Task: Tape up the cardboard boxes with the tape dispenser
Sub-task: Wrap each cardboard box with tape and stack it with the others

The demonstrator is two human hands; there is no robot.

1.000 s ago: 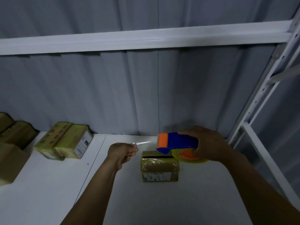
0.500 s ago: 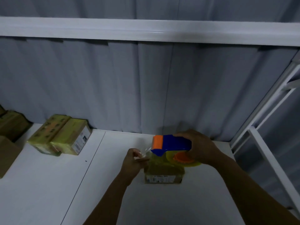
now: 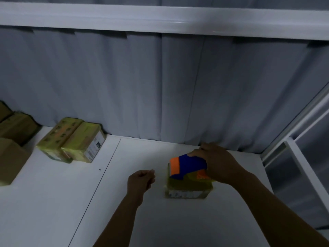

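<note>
A small cardboard box (image 3: 188,190) wrapped in yellowish tape sits on the white table (image 3: 178,220), label facing me. My right hand (image 3: 219,163) grips the blue and orange tape dispenser (image 3: 187,166) and holds it down on the box's top, orange end to the left. My left hand (image 3: 141,180) hovers just left of the box with fingers curled, apart from it. I cannot tell whether a strip of tape is between its fingers.
Two taped yellowish boxes (image 3: 71,141) lie side by side at the back left. Brown cardboard boxes (image 3: 12,143) crowd the far left edge. A grey curtain (image 3: 160,86) hangs behind the table. A white metal frame (image 3: 302,152) stands to the right.
The dispenser has come down from above the box onto its top. My left hand, which pulled the tape end and touched the box's left side, has drawn back to the left.
</note>
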